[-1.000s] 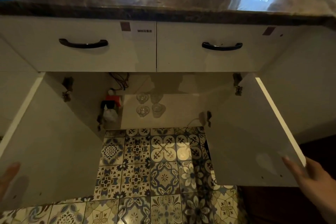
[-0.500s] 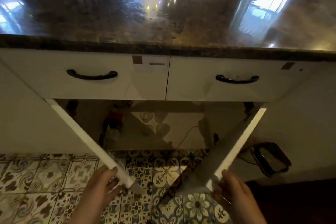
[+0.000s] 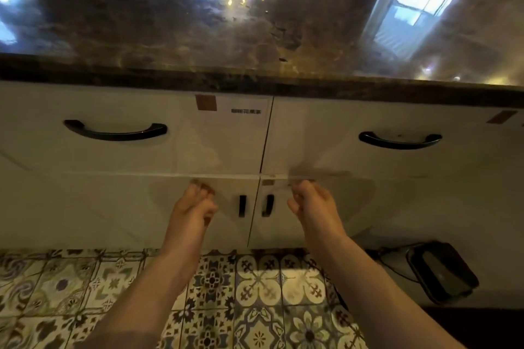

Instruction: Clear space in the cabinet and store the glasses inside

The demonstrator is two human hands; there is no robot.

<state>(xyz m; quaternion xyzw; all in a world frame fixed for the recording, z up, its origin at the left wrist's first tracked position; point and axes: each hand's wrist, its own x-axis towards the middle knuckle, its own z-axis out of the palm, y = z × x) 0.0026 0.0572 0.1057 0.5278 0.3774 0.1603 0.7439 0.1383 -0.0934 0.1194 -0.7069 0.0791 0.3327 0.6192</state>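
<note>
Cabinet, lower, two doors: left door point(image 3: 113, 207) and right door point(image 3: 354, 207) both lie flush and closed, meeting at a centre seam. Each carries a short dark vertical pull beside the seam, left pull point(image 3: 242, 206) and right pull point(image 3: 268, 205).

Glasses: not visible; nothing of the cabinet interior shows behind the closed doors.

Left hand point(image 3: 192, 208): at 9 o'clock of the seam, raised before the upper edge of the left door, fingers loosely curled, grip holding nothing. Whether the fingertips touch the door cannot be told.

Right hand point(image 3: 310, 204): at 3 o'clock of the seam, before the upper edge of the right door, fingers loosely curled, grip likewise holding nothing; contact with the door unclear through blur.

Drawers, two, at 12 o'clock of the doors: left drawer handle point(image 3: 114, 130) and right drawer handle point(image 3: 399, 140), both dark and curved.

Surface point(image 3: 255, 22): dark polished stone, reflecting windows and lights.

Floor point(image 3: 255, 292): patterned tiles. A dark flat object point(image 3: 442, 272) lies at 4 o'clock, against the cabinet base.
</note>
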